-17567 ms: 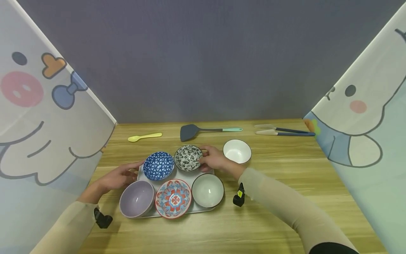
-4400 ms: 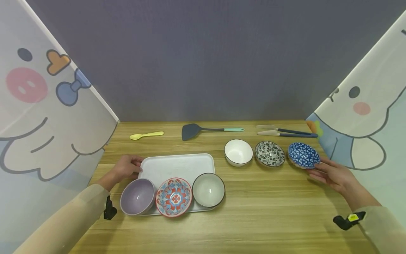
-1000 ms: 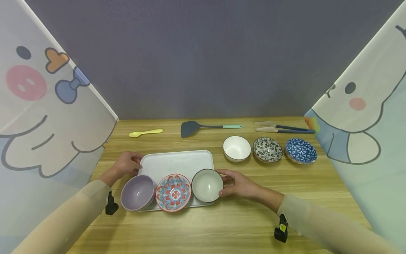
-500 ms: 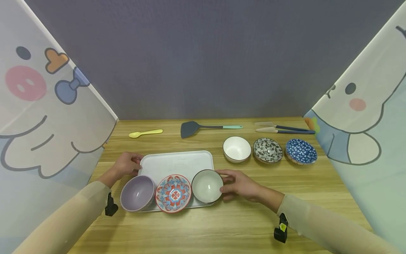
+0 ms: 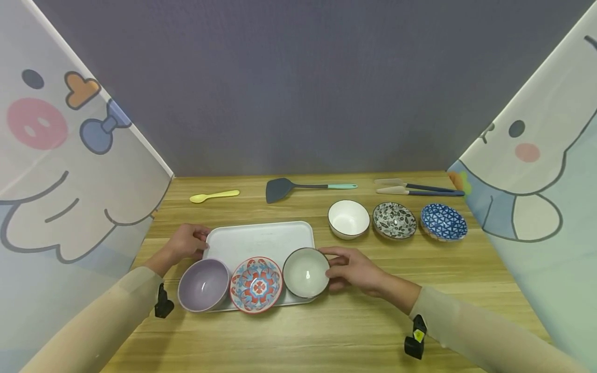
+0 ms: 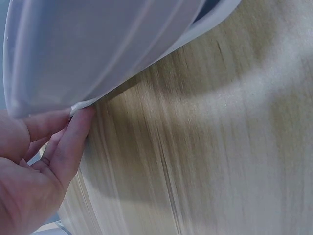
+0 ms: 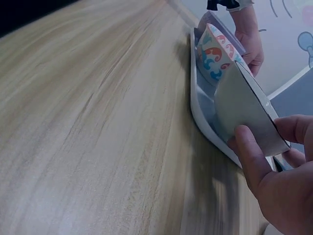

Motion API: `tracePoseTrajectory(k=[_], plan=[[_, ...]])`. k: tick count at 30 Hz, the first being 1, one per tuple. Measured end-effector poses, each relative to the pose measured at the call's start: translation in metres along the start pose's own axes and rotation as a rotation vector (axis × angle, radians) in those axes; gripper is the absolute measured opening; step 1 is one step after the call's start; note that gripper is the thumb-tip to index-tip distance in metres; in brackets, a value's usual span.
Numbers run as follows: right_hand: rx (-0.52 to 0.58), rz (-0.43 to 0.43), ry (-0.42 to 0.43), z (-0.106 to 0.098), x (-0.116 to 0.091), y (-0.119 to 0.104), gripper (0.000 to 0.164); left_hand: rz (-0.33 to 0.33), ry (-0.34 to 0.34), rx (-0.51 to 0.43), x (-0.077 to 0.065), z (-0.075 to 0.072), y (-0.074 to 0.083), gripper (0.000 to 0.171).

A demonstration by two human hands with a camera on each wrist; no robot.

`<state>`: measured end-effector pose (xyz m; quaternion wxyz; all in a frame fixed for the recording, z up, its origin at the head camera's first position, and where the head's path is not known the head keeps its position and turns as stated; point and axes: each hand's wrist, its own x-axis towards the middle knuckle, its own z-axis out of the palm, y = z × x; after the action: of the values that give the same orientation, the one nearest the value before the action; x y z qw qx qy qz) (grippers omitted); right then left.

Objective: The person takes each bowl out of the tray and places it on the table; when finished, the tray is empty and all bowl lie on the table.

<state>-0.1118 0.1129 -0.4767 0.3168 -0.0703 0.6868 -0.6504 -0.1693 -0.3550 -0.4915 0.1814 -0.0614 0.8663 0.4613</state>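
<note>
My left hand point(image 5: 185, 241) pinches the left edge of a white tray point(image 5: 261, 239), thumb and fingers meeting at its rim in the left wrist view. Along the tray's near side stand a purple bowl point(image 5: 203, 285), a red-and-blue patterned bowl point(image 5: 256, 285) and a light grey bowl with a dark rim point(image 5: 306, 273). On that grey bowl's right side my right hand point(image 5: 356, 270) has its grip; the right wrist view shows the thumb point(image 7: 250, 152) against the outer wall and fingers at the rim. Whether its base is off the tray I cannot tell.
Right of the tray sit a white bowl point(image 5: 348, 220), a black floral bowl point(image 5: 394, 221) and a blue patterned bowl point(image 5: 443, 223). Behind lie a yellow spoon point(image 5: 214, 196), a spatula point(image 5: 280, 190) and tongs point(image 5: 420, 191). Printed panels flank the wooden table point(image 5: 298, 342).
The floral and blue bowls have moved from the tray's far side to the table on the right. My right hand has gone from the blue bowl to the grey one; the left stays put.
</note>
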Motion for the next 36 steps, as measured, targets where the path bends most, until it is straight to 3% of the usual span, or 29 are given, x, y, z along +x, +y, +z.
tracePoseTrajectory(k=[9, 17, 36], plan=[[0.012, 0.003, 0.007, -0.005, -0.011, -0.011, 0.067, 0.012, 0.000, -0.002, 0.000, 0.000, -0.002, 0.048], [0.028, -0.002, 0.038, -0.023, -0.028, -0.018, 0.070, 0.018, 0.002, 0.012, 0.000, 0.000, -0.001, 0.048], [0.002, 0.024, 0.106, -0.069, -0.057, 0.002, 0.068, 0.007, 0.005, 0.023, 0.000, 0.000, 0.000, 0.050]])
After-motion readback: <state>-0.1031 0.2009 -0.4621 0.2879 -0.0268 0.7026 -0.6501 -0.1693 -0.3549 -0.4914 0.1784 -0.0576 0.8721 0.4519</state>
